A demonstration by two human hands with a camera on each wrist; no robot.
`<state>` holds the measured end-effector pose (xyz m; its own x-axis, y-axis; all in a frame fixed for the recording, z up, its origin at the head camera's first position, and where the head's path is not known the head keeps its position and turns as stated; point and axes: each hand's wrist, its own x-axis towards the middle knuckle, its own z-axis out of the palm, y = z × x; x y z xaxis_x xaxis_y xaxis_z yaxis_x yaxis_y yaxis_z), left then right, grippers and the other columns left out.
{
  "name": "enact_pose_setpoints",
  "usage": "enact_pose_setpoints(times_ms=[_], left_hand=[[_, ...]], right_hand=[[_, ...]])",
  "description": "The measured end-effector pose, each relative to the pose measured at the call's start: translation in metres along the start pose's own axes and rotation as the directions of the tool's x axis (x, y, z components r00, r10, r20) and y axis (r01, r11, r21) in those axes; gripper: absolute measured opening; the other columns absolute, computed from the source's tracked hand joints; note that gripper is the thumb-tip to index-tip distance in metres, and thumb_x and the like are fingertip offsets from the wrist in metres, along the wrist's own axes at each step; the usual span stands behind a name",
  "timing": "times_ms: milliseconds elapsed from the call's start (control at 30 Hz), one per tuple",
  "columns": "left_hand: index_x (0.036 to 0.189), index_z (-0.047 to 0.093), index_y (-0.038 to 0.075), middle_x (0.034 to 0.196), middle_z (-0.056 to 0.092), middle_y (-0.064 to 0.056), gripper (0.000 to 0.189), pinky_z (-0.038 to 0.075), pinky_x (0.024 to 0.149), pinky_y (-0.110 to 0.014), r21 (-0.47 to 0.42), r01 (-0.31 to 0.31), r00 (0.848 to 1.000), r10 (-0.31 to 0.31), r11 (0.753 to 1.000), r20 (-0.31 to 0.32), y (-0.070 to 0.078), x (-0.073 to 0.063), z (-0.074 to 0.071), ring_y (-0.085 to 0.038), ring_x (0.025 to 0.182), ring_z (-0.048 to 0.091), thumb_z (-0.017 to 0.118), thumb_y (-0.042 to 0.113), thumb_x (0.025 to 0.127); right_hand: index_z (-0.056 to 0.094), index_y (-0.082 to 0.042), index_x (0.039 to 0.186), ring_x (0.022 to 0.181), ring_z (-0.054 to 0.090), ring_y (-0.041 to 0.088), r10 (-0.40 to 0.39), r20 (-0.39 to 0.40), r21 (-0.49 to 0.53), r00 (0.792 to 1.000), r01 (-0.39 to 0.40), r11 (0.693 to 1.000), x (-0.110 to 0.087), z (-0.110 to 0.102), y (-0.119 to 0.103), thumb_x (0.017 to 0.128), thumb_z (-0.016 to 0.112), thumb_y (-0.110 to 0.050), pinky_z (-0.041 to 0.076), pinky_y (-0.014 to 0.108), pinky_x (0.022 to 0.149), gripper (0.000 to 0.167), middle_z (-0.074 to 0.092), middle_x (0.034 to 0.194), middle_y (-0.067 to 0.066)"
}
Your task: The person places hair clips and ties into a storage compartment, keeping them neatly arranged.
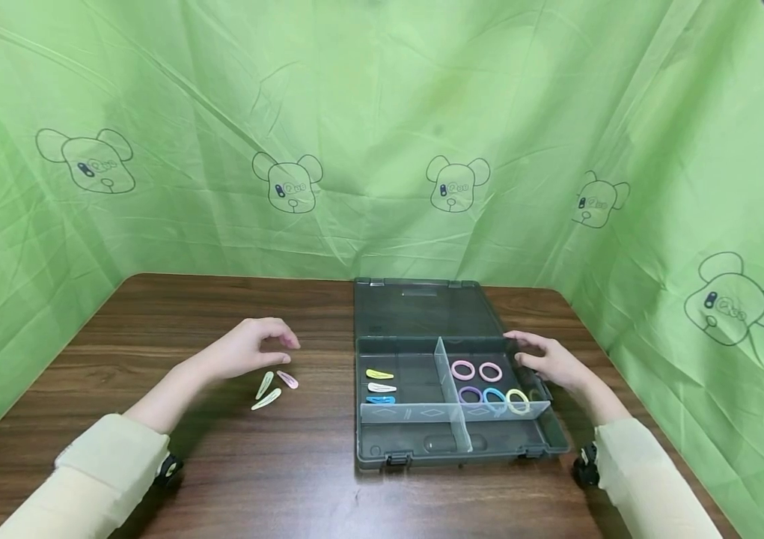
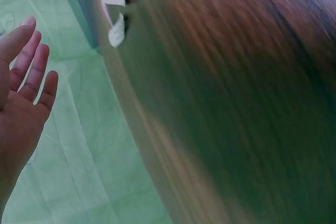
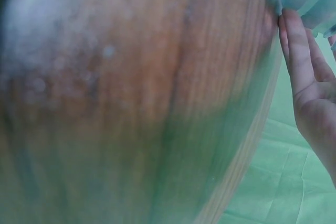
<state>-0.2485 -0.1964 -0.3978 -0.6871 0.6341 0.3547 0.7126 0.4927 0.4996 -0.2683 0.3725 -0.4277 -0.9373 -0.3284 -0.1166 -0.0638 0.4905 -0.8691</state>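
Note:
My left hand (image 1: 247,350) hovers over the table with relaxed, slightly bent fingers and holds nothing. Just below it lie a pink snap hair clip (image 1: 287,379) and two pale ones, one upper (image 1: 264,385) and one lower (image 1: 266,399). In the left wrist view the fingers (image 2: 37,74) are spread loosely, apart from the clips. My right hand (image 1: 554,364) rests at the right rim of an open dark translucent organizer box (image 1: 415,460), its fingers fairly straight against the side. Yellow (image 1: 379,373), white (image 1: 382,388) and blue (image 1: 380,400) clips lie in the box's upper left compartment.
Several hair ties, such as a pink one (image 1: 463,370) and a yellow one (image 1: 518,402), lie in the upper right compartment. Clear dividers (image 1: 447,374) split the box. Its lid (image 1: 425,308) lies folded back toward the green curtain (image 1: 368,112) behind the wooden table (image 1: 274,479).

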Motion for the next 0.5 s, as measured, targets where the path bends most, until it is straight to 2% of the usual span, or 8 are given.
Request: enact_pose_setpoints(times_ms=[133, 267, 500], left_hand=[[0.096, 0.068, 0.011, 0.094, 0.068, 0.000, 0.022, 0.051, 0.083, -0.038, -0.010, 0.019, 0.997, -0.019, 1.000, 0.080, -0.009, -0.004, 0.000, -0.011, 0.091, 0.063, 0.076, 0.007, 0.076], [0.095, 0.069, 0.010, 0.094, 0.068, -0.001, 0.021, 0.051, 0.083, -0.035, -0.013, 0.039, 0.987, -0.036, 0.999, 0.158, -0.017, -0.005, 0.001, -0.013, 0.091, 0.063, 0.076, 0.007, 0.075], [0.092, 0.069, 0.009, 0.087, 0.068, -0.002, 0.020, 0.050, 0.078, -0.034, -0.069, 0.036, 0.967, -0.017, 0.997, 0.254, -0.028, -0.005, 0.004, -0.020, 0.084, 0.062, 0.078, 0.010, 0.074]], right_hand=[[0.041, -0.006, 0.139, 0.082, 0.066, 0.020, 0.000, 0.006, 0.005, 1.000, 0.000, 1.000, 0.000, 0.000, 0.000, 0.094, 0.055, -0.009, 0.055, 0.034, 0.064, 0.047, 0.049, 0.125, 0.029], [0.041, -0.006, 0.139, 0.086, 0.066, 0.021, 0.001, 0.012, 0.014, 1.000, -0.001, 1.000, 0.000, 0.000, 0.000, 0.094, 0.055, -0.008, 0.056, 0.034, 0.066, 0.047, 0.049, 0.125, 0.030], [0.039, -0.005, 0.140, 0.086, 0.066, 0.022, 0.006, 0.025, 0.030, 1.000, -0.007, 1.000, -0.001, 0.000, -0.001, 0.095, 0.054, -0.009, 0.056, 0.036, 0.066, 0.048, 0.048, 0.125, 0.030]])
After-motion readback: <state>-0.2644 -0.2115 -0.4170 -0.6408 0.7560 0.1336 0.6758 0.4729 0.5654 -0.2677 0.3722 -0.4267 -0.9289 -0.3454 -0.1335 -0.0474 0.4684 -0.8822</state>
